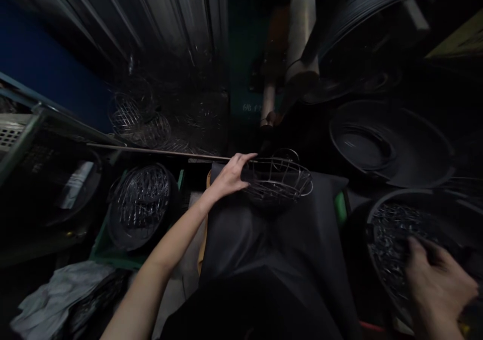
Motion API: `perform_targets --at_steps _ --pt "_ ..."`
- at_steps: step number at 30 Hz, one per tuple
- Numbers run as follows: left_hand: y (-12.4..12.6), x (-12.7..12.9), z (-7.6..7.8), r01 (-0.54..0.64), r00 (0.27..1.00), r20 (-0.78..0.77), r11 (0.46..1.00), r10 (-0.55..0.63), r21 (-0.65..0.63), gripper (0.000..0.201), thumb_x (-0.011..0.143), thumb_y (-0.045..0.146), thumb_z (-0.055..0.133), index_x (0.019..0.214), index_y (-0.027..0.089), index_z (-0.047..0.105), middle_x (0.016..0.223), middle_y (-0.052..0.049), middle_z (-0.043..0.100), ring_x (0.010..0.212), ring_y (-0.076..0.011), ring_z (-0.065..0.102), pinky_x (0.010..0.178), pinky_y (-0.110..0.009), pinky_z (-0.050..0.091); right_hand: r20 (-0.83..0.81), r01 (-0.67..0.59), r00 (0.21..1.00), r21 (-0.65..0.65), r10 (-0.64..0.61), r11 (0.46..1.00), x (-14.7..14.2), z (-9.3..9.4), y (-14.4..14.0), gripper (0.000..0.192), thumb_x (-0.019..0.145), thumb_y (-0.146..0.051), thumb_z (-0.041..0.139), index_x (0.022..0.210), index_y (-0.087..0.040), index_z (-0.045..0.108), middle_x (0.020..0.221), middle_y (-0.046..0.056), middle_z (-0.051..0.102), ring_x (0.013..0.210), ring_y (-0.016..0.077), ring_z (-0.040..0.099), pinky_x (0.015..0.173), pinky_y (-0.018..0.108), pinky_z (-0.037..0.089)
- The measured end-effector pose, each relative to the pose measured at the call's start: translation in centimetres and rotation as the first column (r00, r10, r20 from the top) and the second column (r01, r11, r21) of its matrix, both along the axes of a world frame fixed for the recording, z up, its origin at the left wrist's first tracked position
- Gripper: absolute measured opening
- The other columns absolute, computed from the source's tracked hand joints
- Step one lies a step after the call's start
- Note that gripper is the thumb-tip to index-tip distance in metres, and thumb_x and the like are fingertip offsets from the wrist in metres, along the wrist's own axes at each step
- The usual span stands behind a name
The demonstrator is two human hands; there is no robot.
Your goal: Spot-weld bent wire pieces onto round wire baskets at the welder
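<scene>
A round wire cage [281,181] made of thin metal rings and ribs rests over the dark apron on my lap. My left hand [232,174] grips its left side, with thumb and fingers around the wires. At the right, my right hand [439,274] is over a black tub [390,196] filled with small dark metal pieces [396,229]. Motion smears its fingers, so whether they hold a piece is unclear.
Another large black basin [418,134] holding a wire coil stands behind the tub. Wire cages [141,121] are heaped at the back left. A round container of metal parts [143,196] sits in a green crate [101,252]. A narrow strip [169,153] runs left of my left hand.
</scene>
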State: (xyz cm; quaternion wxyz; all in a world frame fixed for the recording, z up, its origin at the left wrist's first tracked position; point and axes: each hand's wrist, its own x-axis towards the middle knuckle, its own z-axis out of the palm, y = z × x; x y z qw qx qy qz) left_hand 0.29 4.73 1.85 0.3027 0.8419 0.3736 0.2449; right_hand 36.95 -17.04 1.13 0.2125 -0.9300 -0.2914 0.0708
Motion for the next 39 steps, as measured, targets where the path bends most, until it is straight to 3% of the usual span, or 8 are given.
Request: perform_targets --at_steps 3,7,9,14,18,23,30,39 --pt "0.2 1.0 1.5 -0.056 0.996 -0.059 0.995 0.061 0.088 0.07 0.067 0.008 0.061 0.132 0.021 0.04 0.119 -0.008 0.047 0.113 -0.0233 0.048 0.098 -0.038 0.045 -0.129 -0.157 0.973 0.224 0.189 0.962 -4.4 0.0 2.7 0.053 0.073 -0.067 0.047 0.101 -0.026 0.068 0.105 0.018 0.066 0.1 0.0308 0.063 0.09 0.044 0.046" --pt "0.6 2.5 2.7 -0.123 0.984 -0.102 0.971 0.146 0.204 0.067 0.067 0.006 0.059 0.13 0.019 0.041 0.118 -0.009 0.046 0.112 -0.0238 0.048 0.096 -0.038 0.046 -0.323 -0.26 0.887 0.242 0.33 0.935 -8.4 -1.4 6.1 0.057 0.063 -0.073 0.053 0.079 -0.02 0.067 0.088 0.012 0.07 0.085 0.0297 0.065 0.082 0.045 0.051" --pt "0.8 3.0 2.9 -0.129 0.979 -0.119 0.957 0.164 0.259 0.065 0.068 0.006 0.058 0.129 0.019 0.04 0.119 -0.01 0.046 0.112 -0.0241 0.048 0.095 -0.039 0.046 -0.345 -0.247 0.873 0.299 0.345 0.922 -10.0 -0.4 7.9 0.054 0.066 -0.068 0.056 0.081 -0.018 0.068 0.086 0.01 0.07 0.083 0.0269 0.065 0.079 0.041 0.051" --pt "0.7 4.1 2.7 -0.125 0.962 -0.175 0.907 0.21 0.403 0.059 0.072 0.005 0.055 0.128 0.018 0.041 0.12 -0.012 0.049 0.112 -0.0251 0.05 0.096 -0.043 0.045 -0.357 -0.366 0.732 0.511 0.58 0.777 -14.1 4.2 14.3 0.035 0.075 -0.051 0.06 0.079 -0.017 0.068 0.074 0.002 0.067 0.069 0.0173 0.061 0.068 0.029 0.048" --pt "0.7 4.4 2.5 -0.133 0.956 -0.176 0.88 0.236 0.456 0.047 0.079 0.006 0.049 0.124 0.018 0.046 0.12 -0.013 0.051 0.113 -0.0252 0.051 0.1 -0.048 0.041 -0.341 -0.39 0.715 0.531 0.611 0.752 -16.3 4.7 18.3 0.031 0.076 -0.047 0.059 0.079 -0.017 0.067 0.073 0.002 0.066 0.066 0.0153 0.058 0.064 0.028 0.045" --pt "1.3 3.7 2.5 -0.179 0.947 -0.151 0.859 0.282 0.479 0.045 0.082 0.006 0.044 0.126 0.018 0.046 0.12 -0.013 0.053 0.113 -0.0233 0.052 0.102 -0.046 0.041 -0.296 -0.374 0.727 0.586 0.62 0.719 -17.5 3.8 19.0 0.035 0.078 -0.05 0.057 0.084 -0.017 0.067 0.077 0.003 0.067 0.067 0.0152 0.058 0.066 0.028 0.045" --pt "1.6 3.7 2.5 -0.139 0.934 -0.214 0.845 0.285 0.516 0.041 0.086 0.008 0.039 0.125 0.017 0.046 0.122 -0.011 0.055 0.115 -0.0222 0.053 0.107 -0.046 0.037 -0.298 -0.437 0.732 0.485 0.613 0.757 -17.7 4.7 20.2 0.026 0.077 -0.044 0.059 0.081 -0.019 0.067 0.076 0.001 0.067 0.068 0.0153 0.059 0.065 0.027 0.043" --pt "2.4 4.0 2.0 -0.153 0.958 -0.133 0.846 0.254 0.511 0.043 0.083 0.007 0.042 0.126 0.015 0.043 0.121 -0.011 0.055 0.116 -0.0213 0.052 0.106 -0.043 0.038 0.043 -0.507 0.781 0.625 0.622 0.594 -18.8 3.0 19.9 0.022 0.084 -0.038 0.055 0.081 -0.017 0.063 0.075 0.002 0.064 0.067 0.0132 0.058 0.066 0.025 0.044"
